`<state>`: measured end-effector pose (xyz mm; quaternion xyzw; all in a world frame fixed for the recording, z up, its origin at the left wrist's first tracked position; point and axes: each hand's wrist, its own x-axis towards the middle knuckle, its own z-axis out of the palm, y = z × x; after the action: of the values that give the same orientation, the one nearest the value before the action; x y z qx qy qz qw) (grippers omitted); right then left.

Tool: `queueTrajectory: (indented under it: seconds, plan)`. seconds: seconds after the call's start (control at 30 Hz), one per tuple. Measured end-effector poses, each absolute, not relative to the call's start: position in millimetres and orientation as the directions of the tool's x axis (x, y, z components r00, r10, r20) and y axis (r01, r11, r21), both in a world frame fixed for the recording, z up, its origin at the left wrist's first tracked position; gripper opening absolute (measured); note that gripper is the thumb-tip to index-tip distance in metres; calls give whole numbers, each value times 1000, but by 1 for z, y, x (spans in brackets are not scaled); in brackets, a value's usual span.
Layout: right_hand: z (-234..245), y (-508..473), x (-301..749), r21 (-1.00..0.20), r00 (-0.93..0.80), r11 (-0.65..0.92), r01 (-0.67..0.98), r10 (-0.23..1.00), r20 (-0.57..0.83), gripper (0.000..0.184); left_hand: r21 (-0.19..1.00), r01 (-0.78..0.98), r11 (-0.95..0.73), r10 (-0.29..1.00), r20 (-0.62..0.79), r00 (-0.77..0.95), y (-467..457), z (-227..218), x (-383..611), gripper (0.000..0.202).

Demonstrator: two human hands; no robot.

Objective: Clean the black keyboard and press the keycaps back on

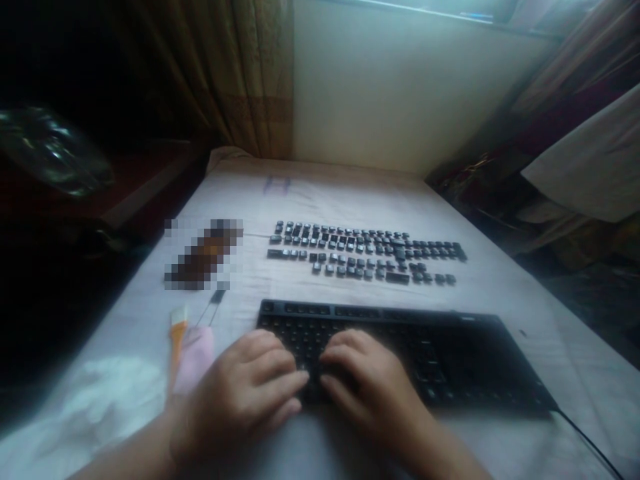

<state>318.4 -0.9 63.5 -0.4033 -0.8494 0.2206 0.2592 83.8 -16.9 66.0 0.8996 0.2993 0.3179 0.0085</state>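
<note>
Lying lengthwise across a white-covered surface (505,287): one black keyboard (480,367), long axis left to right, its right end angled slightly nearer the person, back edge facing away. One cable (585,428) leaves its near right corner. Hands, two, both at the keyboard's left half — left hand (250,383) at the left end, fingers bent and close together; right hand (373,373) just beside, fingers curled inward. Whether either pinches anything cannot be told, the fingertips being blurred. Beyond the keyboard: loose dark keycaps (355,249), dozens, in rows roughly parallel to it. To its left: one brush (177,340), orange-handled, pale bristles pointing away; one pink item (196,360); one wire-pronged tool (218,297); one pixelated brown object (207,257) — unidentifiable.
</note>
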Motion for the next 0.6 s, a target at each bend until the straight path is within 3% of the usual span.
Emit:
queueTrajectory:
  seconds: [0.6]
  plan:
    - [63,2,314,-573,-555,586,573,792,255,15,223,536,-814,573,457,680,-19,62,87,25]
